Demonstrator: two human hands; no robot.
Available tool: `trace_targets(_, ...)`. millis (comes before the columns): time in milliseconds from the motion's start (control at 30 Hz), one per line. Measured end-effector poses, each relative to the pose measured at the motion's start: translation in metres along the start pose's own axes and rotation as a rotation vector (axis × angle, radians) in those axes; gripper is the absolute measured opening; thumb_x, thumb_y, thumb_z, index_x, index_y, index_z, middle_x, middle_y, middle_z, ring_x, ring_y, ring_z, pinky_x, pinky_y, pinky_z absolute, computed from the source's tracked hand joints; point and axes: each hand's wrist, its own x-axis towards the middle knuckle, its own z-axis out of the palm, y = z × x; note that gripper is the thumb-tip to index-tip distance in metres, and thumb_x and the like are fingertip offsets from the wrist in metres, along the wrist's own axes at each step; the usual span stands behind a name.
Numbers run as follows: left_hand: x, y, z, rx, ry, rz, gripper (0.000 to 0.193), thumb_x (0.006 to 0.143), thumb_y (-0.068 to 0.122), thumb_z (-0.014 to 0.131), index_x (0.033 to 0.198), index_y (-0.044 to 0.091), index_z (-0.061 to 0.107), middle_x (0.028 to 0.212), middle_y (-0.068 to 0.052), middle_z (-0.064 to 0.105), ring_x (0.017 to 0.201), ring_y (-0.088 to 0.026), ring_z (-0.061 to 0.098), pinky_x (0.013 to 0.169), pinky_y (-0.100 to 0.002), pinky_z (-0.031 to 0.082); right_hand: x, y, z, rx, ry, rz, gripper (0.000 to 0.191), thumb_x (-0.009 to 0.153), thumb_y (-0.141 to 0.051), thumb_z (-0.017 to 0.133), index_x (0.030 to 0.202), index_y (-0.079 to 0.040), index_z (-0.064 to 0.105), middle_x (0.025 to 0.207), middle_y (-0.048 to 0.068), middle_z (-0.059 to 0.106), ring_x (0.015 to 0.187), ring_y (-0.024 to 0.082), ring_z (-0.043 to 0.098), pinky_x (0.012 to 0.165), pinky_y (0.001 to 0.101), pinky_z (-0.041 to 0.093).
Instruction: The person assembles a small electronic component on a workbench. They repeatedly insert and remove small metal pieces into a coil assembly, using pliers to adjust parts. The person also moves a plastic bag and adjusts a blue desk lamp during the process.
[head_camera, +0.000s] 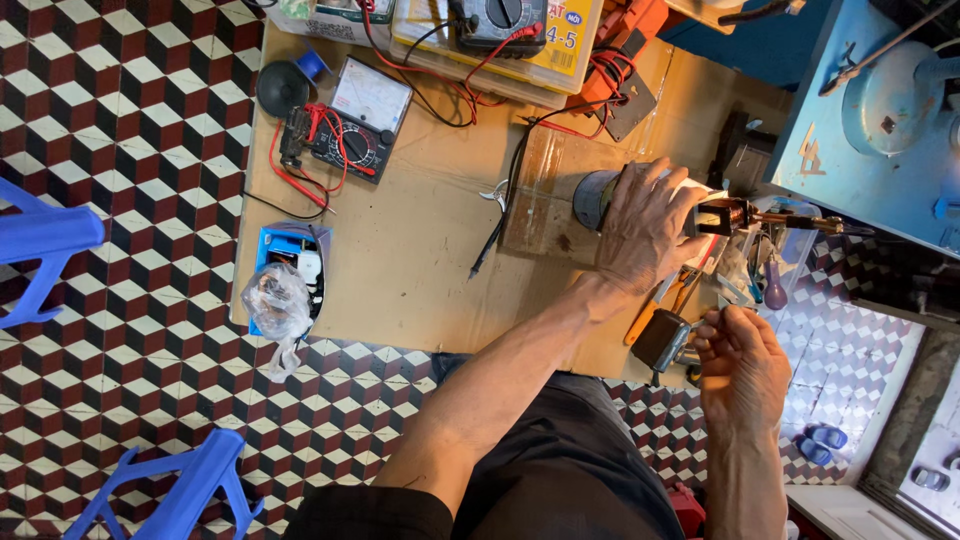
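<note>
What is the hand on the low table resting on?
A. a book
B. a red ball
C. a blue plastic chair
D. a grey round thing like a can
D: the left hand lies over a grey cylinder on the wooden table.

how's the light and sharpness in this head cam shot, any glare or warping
Head view: even daylight, brightest by the doorway floor at right; soft glare on the clear plastic sheet; wide-angle bending of the tiled floor at the edges; left hand and right hand reasonably sharp, no strong motion blur.
</note>
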Motion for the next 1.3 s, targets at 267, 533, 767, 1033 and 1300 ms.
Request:
trace_targets(267,-0.037,0.016,-0.044,-0.273,0.018,-0.168,0.049,0.093,0.027,0.076,0.135,0.006,0.061,0.126,-0.011,0.066,0.123,-0.025,0.061,0.111,-0.038,0.047,-0.019,0.003,0.037,-0.484,0.034,-0.499,0.01,0.107,-0.008,0.069,0.114,0.0,0.069,0.1,0.013,0.071,0.085,0.015,0.068,0.076,0.0292,0.058)
trace_targets(533,-0.072,0.053,-0.032,-1.308,-0.053,-0.688,0.04,0.101,0.025,0.071,0.126,-0.005,0.068,0.111,-0.007,0.074,0.099,-0.007,0.066,0.087,-0.02,0.054,-0.029,-0.003,0.067,-0.961,-0.017,-1.145,0.018,0.101,0.003,0.077,0.118,0.0,0.072,0.112,0.015,0.07,0.096,0.02,0.071,0.084,0.0321,0.058)
trace_targets(767,-0.069,0.043,-0.006,-1.143,0.01,-0.802,0.037,0.102,0.027,0.071,0.119,-0.006,0.075,0.092,-0.006,0.072,0.081,-0.009,0.065,0.071,-0.021,0.053,-0.017,-0.01,0.045,-0.909,-0.154,-1.067,0.025,0.1,0.001,0.073,0.124,0.0,0.07,0.117,0.014,0.068,0.101,0.022,0.071,0.087,0.0323,0.058)
trace_targets(1033,-0.045,0.018,0.016,-1.096,0.122,-0.897,0.034,0.093,0.024,0.076,0.111,-0.004,0.072,0.087,-0.01,0.075,0.071,-0.012,0.071,0.065,-0.022,0.059,0.03,-0.023,-0.011,-0.82,-0.186,-0.842,0.021,0.105,-0.003,0.066,0.126,0.001,0.068,0.12,0.013,0.068,0.106,0.018,0.069,0.094,0.0311,0.057)
trace_targets(1300,-0.057,0.051,-0.02,-0.507,0.103,-0.55,0.024,0.094,0.021,0.073,0.11,0.004,0.076,0.089,-0.002,0.078,0.077,-0.007,0.071,0.067,-0.024,0.059,0.03,-0.024,-0.023,-0.621,-0.286,-0.583,0.019,0.108,-0.009,0.061,0.122,0.001,0.069,0.105,0.008,0.071,0.095,0.012,0.069,0.083,0.0238,0.056)
